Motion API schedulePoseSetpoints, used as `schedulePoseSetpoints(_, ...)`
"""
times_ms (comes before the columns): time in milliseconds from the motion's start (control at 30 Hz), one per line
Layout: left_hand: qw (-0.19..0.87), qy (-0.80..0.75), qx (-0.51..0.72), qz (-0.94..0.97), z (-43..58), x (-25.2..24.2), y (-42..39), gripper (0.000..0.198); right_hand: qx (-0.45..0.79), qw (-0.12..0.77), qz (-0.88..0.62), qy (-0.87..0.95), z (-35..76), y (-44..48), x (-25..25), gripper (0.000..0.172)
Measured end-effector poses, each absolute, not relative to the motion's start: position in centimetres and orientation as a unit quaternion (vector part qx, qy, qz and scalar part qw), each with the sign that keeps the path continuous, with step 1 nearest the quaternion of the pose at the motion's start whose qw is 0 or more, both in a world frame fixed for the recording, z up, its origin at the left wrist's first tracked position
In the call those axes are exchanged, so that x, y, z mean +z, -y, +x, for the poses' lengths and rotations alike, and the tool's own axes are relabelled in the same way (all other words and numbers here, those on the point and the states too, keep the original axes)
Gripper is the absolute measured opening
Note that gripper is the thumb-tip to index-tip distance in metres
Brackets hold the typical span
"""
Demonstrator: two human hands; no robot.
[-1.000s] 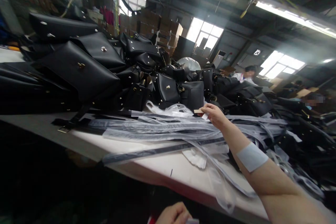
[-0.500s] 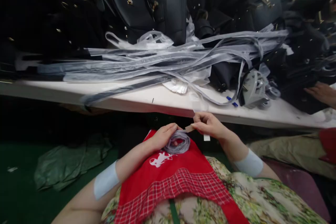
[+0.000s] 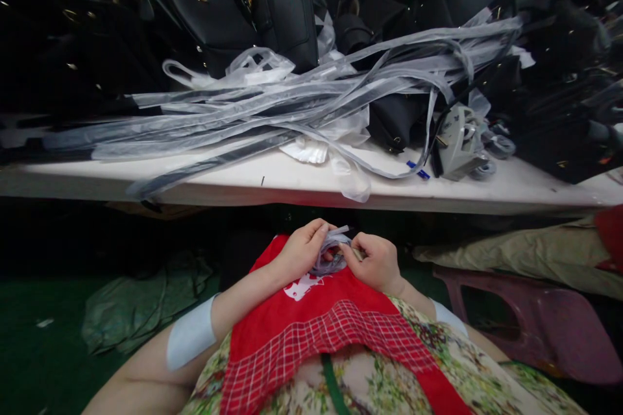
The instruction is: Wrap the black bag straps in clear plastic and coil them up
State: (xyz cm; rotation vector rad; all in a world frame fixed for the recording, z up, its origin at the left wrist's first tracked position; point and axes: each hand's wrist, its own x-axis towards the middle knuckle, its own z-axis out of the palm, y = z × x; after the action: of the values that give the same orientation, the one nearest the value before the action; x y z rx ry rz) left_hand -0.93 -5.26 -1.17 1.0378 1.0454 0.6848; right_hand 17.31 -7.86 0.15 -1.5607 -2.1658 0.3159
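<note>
A strap in clear plastic, rolled into a coil [image 3: 322, 264], is held low in front of my red apron [image 3: 311, 318]. My left hand [image 3: 302, 250] grips its left side with the fingers closed round it. The short free end of the strap sticks up at the top of the coil. At the right side, my right hand [image 3: 377, 264] pinches the coil between thumb and curled fingers. A small tan strip shows by those fingers, partly hidden. Beyond both hands, long plastic-sleeved straps [image 3: 214, 130] lie in a tangled pile on the white table [image 3: 233, 183].
Black bags [image 3: 204, 0] with metal clasps crowd the back of the table. Toward the right are a grey tape dispenser [image 3: 457, 146], a blue object [image 3: 417, 170] and small coils [image 3: 500, 144]. A purple stool [image 3: 569, 331] and another person's leg [image 3: 511, 259] are at right.
My right hand has come down and inward from the table edge to the coil. The tan strip it held out is now mostly hidden by its fingers. My left hand keeps its hold.
</note>
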Motion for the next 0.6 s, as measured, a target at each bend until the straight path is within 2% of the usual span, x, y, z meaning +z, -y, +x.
schedulePoseSetpoints(100, 0.639, -0.480, 0.319, 0.509, -0.8, -0.9, 5.2, 0.031, 0.125, 0.246, -0.552, 0.787, 16.9, 7.8, -0.4, 0.037)
schedulePoseSetpoints(200, 0.580, -0.507, 0.319, 0.552, -1.0, -0.6, 5.1, 0.028, 0.179, 0.226, -0.542, 0.790, 16.8, 7.5, -0.5, 0.039)
schedulePoseSetpoints(300, 0.598, -0.517, 0.304, 0.531, -1.2, -0.6, 5.1, 0.029, 0.259, 0.179, -0.515, 0.797, 17.6, 7.0, 0.0, 0.031)
schedulePoseSetpoints(367, 0.609, -0.512, 0.305, 0.523, -1.3, -0.7, 5.2, 0.029, 0.278, 0.153, -0.474, 0.822, 18.5, 6.7, 0.7, 0.039)
schedulePoseSetpoints(500, 0.624, -0.511, 0.302, 0.508, -1.3, -1.1, 5.2, 0.030, 0.185, 0.081, -0.357, 0.912, 20.1, 6.2, 2.3, 0.030)
schedulePoseSetpoints(600, 0.645, -0.509, 0.293, 0.489, -1.1, -1.2, 5.2, 0.029, 0.093, 0.036, -0.329, 0.939, 20.5, 6.3, 3.1, 0.031)
